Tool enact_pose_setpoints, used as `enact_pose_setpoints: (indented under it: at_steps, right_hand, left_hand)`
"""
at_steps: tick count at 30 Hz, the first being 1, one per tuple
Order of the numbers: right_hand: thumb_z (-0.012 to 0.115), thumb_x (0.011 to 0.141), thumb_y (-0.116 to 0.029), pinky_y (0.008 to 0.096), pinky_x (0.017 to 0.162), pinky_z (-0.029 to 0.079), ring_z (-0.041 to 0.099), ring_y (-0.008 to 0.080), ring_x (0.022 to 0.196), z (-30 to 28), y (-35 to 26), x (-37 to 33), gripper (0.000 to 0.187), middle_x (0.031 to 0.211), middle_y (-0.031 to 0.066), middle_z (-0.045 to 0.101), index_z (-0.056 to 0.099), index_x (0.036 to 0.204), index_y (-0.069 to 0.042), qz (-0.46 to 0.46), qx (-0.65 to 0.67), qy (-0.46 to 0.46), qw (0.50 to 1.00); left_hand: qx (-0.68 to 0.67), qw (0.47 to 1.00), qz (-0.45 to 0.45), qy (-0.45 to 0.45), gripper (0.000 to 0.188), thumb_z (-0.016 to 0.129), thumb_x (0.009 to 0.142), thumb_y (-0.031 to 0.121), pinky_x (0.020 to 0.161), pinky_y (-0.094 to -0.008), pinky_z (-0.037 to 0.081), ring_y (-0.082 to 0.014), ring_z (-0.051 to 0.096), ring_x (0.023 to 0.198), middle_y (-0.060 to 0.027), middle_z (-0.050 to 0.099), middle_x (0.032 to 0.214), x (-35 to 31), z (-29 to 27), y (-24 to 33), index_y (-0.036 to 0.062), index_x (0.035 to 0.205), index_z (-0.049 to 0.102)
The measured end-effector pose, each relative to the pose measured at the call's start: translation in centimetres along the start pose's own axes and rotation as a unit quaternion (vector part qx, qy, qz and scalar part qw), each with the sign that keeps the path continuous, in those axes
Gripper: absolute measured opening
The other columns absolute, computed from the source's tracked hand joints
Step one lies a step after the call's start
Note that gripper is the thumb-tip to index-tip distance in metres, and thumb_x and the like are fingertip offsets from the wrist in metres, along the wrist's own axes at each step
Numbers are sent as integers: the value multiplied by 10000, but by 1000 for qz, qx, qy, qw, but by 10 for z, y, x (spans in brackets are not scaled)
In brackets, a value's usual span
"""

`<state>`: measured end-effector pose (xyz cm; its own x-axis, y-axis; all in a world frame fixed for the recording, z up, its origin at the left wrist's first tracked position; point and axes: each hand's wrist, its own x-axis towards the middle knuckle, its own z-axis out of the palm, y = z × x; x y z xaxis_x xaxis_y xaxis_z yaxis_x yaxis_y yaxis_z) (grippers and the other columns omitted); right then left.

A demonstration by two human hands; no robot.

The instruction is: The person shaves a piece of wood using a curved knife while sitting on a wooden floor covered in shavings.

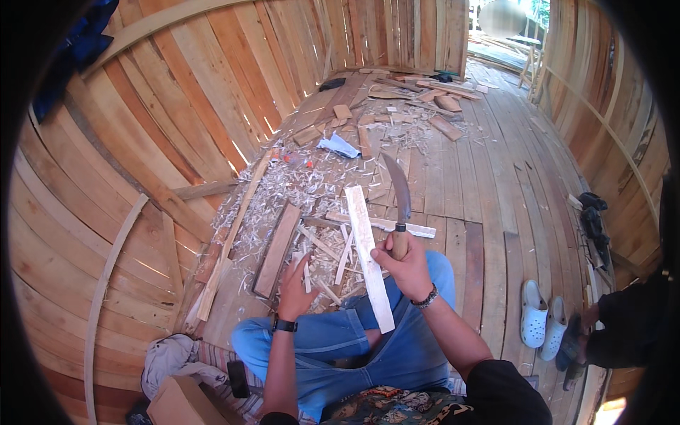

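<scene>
My right hand (409, 265) is closed around the wooden handle of a curved knife (398, 185), its dark blade pointing up and away. The thumb and fingertips of the same hand meet the edge of a long pale wood slat (364, 237), which stands tilted over my lap. My left hand (293, 287) has its fingers apart, low over the floor beside a thin wood strip (307, 275). A brown wood block (277, 249) lies just beyond it. Several cut strips (345, 253) are scattered between my hands, and another pale slat (397, 225) lies behind the knife handle.
Wood shavings (263, 195) cover the floor ahead, with scrap boards (446, 127) farther off. Pale clogs (534, 315) stand at right, near a person in dark clothing (630, 326). A cardboard box (180, 402) and a phone (238, 379) lie at lower left. Plank walls flank both sides.
</scene>
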<state>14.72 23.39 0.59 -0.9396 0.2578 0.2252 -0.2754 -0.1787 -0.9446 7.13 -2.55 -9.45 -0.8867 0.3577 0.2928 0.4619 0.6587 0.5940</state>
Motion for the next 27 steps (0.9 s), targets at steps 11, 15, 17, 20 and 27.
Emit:
enact_pose_setpoints:
  at_steps: [11, 15, 17, 20, 27]
  right_hand:
    - [704, 860, -105, 255, 656, 486, 581, 77, 737, 27, -40, 23, 218, 797, 36, 633, 502, 874, -22, -83, -112, 6, 990]
    - [632, 915, -188, 288, 578, 433, 528, 119, 632, 7, -86, -2, 201, 690, 92, 577, 544, 904, -7, -4, -307, -47, 951]
    - [616, 922, -213, 319, 547, 414, 543, 188, 584, -7, -97, -17, 217, 633, 132, 533, 557, 939, -5, -7, -344, -143, 928]
    - [626, 917, -237, 340, 516, 404, 544, 230, 529, 11, -112, -36, 238, 579, 118, 510, 569, 941, -8, -18, -401, -193, 895]
    - [656, 892, -223, 346, 488, 433, 567, 260, 473, 21, -118, -40, 226, 546, 111, 533, 601, 967, -18, 2, -458, -203, 865]
  left_hand:
    - [-532, 804, 60, -260, 276, 343, 1046, 177, 719, -296, 530, -205, 676, 800, -126, 644, 889, 54, -34, 139, -16, 1216, 444]
    - [-554, 815, 44, -166, 229, 340, 1045, 179, 657, -302, 519, -183, 651, 701, -111, 628, 769, 44, -49, 124, -5, 1114, 457]
    - [-588, 792, 55, -152, 226, 337, 1045, 182, 656, -301, 518, -178, 645, 688, -105, 626, 765, 41, -54, 122, -2, 1103, 455]
    - [-577, 804, 71, -128, 221, 339, 1044, 185, 647, -311, 515, -174, 638, 674, -105, 620, 747, 34, -70, 116, -1, 1086, 451]
    - [-567, 815, 69, -93, 195, 364, 1037, 166, 652, -317, 510, -181, 641, 674, -106, 629, 744, 25, -88, 103, -3, 1074, 454]
